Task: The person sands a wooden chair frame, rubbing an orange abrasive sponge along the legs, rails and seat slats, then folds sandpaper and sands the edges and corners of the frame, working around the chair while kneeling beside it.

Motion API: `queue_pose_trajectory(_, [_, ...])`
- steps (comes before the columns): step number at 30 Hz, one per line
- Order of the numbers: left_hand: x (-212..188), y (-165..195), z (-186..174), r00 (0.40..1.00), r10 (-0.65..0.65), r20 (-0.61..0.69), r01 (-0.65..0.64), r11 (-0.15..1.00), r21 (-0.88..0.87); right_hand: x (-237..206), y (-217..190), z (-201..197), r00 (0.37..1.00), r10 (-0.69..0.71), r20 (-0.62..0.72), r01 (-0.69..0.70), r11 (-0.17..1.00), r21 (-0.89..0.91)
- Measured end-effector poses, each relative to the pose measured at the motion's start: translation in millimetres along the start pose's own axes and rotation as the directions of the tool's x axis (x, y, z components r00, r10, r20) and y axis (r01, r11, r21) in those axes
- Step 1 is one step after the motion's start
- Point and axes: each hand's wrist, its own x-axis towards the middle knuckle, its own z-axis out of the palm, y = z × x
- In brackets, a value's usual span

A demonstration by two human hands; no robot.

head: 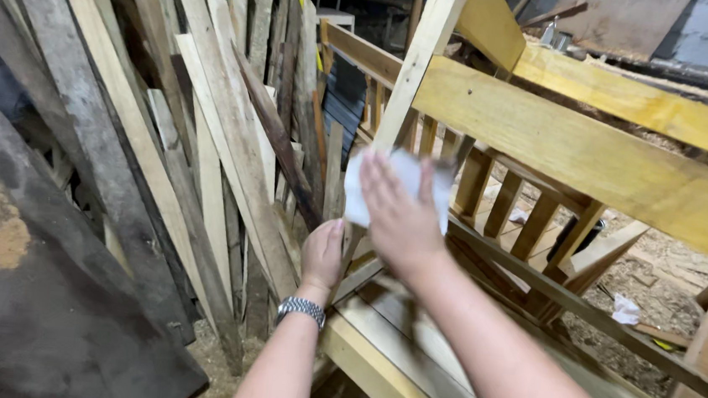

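Right hand (399,215) flat, pressing white paper sheet (371,194) on pale wooden frame upright (415,69); left hand (323,254) grips upright below. Splinter risk if I slip.

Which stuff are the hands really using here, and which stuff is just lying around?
In use:
- pale wooden upright post of the slatted frame
- white sheet of sandpaper or paper, pressed on the post by the right hand
- left hand, gripping the post lower down

Lying about:
- grey weathered planks leaning on the left
- crumpled white scrap on the sawdust floor
- dark board
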Motion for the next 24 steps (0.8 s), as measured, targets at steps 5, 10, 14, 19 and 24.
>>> queue_pose_trajectory(5, [-0.9, -4.7, 2.4, 0.997, 0.067, -0.045, -0.065, 0.997, 0.035, 10.1, -5.2, 1.6, 0.994, 0.067, 0.085, -0.062, 0.996, -0.059])
queue_pose_trajectory(10, [-0.7, -5.6, 2.1, 0.997, 0.069, -0.022, -0.070, 0.997, -0.045, -11.5, -22.6, -12.5, 0.986, -0.030, 0.163, 0.015, 0.996, 0.093])
queue_pose_trajectory(14, [-1.6, -6.6, 2.7, 1.000, -0.006, -0.020, 0.006, 1.000, 0.020, 13.6, 3.8, 8.0, 0.999, 0.037, -0.006, -0.037, 0.999, -0.038])
queue_pose_trajectory(19, [-3.1, -9.3, 3.8, 0.999, 0.035, -0.011, -0.035, 0.998, 0.048, 4.7, -16.7, 10.8, 0.983, 0.126, 0.134, -0.134, 0.989, 0.057])
queue_pose_trajectory(24, [-2.3, -8.6, 5.0, 0.999, -0.007, -0.043, 0.000, 0.989, -0.146, -32.0, -35.7, -5.8, 0.999, -0.022, 0.027, 0.015, 0.967, 0.253])
